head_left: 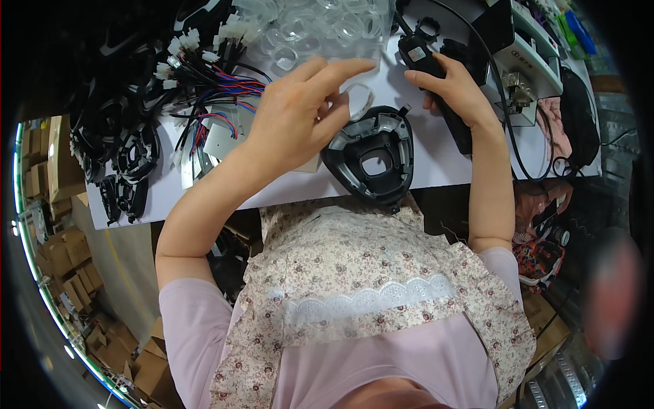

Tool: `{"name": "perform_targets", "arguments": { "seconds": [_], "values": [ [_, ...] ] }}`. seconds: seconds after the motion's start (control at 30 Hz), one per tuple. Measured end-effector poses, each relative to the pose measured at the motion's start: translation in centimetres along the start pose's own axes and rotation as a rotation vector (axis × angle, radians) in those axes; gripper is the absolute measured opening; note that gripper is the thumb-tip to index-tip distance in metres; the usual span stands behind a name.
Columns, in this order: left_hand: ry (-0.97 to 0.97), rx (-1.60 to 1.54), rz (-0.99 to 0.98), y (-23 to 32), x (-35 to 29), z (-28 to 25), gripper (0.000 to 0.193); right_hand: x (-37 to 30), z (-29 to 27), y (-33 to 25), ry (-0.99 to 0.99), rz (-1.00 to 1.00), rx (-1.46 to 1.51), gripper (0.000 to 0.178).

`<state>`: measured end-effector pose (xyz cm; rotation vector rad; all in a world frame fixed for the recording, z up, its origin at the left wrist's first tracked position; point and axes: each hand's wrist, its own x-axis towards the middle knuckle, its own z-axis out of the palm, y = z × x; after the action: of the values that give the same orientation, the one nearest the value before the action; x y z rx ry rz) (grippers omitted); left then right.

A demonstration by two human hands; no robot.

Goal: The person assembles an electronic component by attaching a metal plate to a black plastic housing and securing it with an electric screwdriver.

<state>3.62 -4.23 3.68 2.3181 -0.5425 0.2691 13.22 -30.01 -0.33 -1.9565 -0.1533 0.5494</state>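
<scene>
My left hand (296, 112) is raised over the table, its index finger stretched out. A clear plastic ring (361, 102) is pinched between its thumb and lower fingers. Just below lies a black housing (334, 160), rounded and roughly triangular, with grey trim and a round opening in its middle. It rests near the table's front edge, touched by neither hand. On the right, my right hand (460, 92) is closed around a black electric screwdriver (417, 56) with a cord at its far end. Part of the tool is hidden under the fingers.
A bag of clear rings (320, 31) lies at the back. Bundled wires with white connectors (225, 82) and several black housings (136, 153) fill the left. A white powered box (535, 68) stands right, its black cable (503, 102) hanging close to my right arm.
</scene>
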Motion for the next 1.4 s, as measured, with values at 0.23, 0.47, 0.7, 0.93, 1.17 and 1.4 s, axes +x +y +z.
{"name": "perform_targets", "arguments": {
  "seconds": [0.23,0.47,0.7,0.93,1.17,1.4],
  "values": [
    [-0.178,-0.198,-0.311,-1.1,-0.9,0.9,0.024,0.2,0.0,0.0,0.002,-0.023,-0.018,0.041],
    [-0.236,-0.250,-0.429,-1.1,-1.5,1.3,0.015,0.4,-0.1,0.5,-0.001,-0.015,-0.019,0.042],
    [-0.120,-0.179,-0.231,-1.4,-2.0,1.8,0.016,0.5,0.0,0.9,-0.002,-0.041,-0.032,0.045],
    [-0.278,-0.233,-0.377,0.4,-2.1,1.1,0.016,0.6,-0.2,1.0,-0.006,-0.055,-0.058,0.047],
    [-0.377,-0.188,-0.357,1.0,-3.2,2.8,0.016,0.3,0.0,1.1,0.007,-0.081,-0.051,0.043],
    [-0.345,0.095,-0.121,1.7,-3.1,4.2,0.018,0.4,0.0,1.7,0.015,-0.114,-0.078,0.040]
  ]
}}
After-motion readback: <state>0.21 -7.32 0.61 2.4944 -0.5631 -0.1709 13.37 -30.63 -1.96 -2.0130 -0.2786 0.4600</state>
